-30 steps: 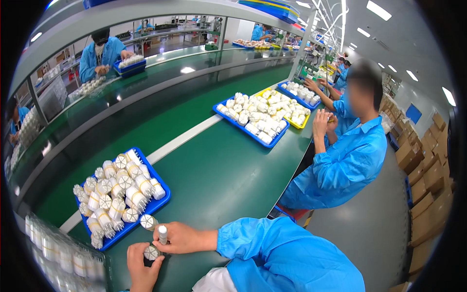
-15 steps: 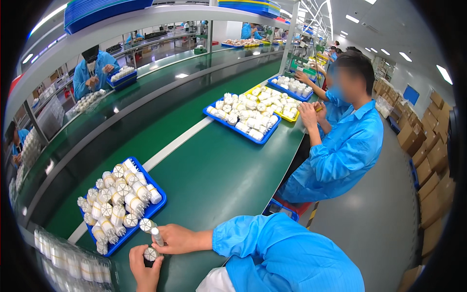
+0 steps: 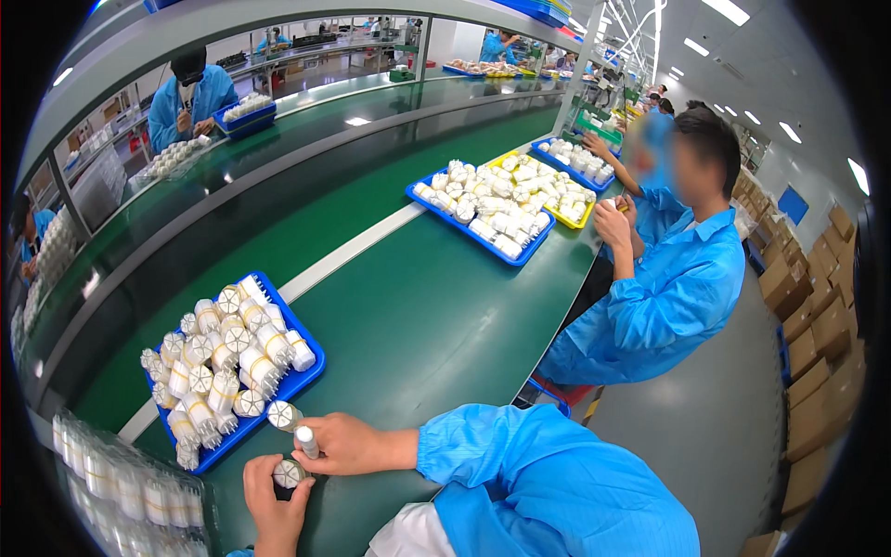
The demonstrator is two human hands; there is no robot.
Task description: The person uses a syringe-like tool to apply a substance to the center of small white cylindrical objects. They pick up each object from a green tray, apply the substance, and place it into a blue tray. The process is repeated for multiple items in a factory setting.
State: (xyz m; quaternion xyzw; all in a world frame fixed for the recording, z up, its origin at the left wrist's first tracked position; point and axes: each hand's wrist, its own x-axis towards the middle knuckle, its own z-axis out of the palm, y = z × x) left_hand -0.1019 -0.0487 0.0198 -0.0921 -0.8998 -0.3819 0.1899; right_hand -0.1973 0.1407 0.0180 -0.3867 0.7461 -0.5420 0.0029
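Observation:
At the lower left of the head view my left hand [image 3: 274,506] curves its thumb and fingers around a white bundle [image 3: 289,474], whose round, segmented end faces up. My right hand [image 3: 348,445] reaches in from the right, closed on a slim white tube [image 3: 307,440] right beside that bundle; its fingertips are partly hidden. Another white bundle [image 3: 283,416] stands just beyond the tube, near the tray's corner. The blue tray [image 3: 311,364] holds several such bundles, wrapped with yellowish bands, some showing thin pins.
Clear plastic packs of white tubes [image 3: 130,483] lie left of my hands. Farther along the green bench [image 3: 408,325] are a loaded blue tray [image 3: 506,256] and a yellow tray [image 3: 585,221]. A co-worker in a blue smock [image 3: 668,302] sits at the right. Stacked cartons [image 3: 817,371] line the far right.
The whole view has shifted slightly, so trays and bench sit a little differently in it. Both hands keep their holds on the bundle and the white tube.

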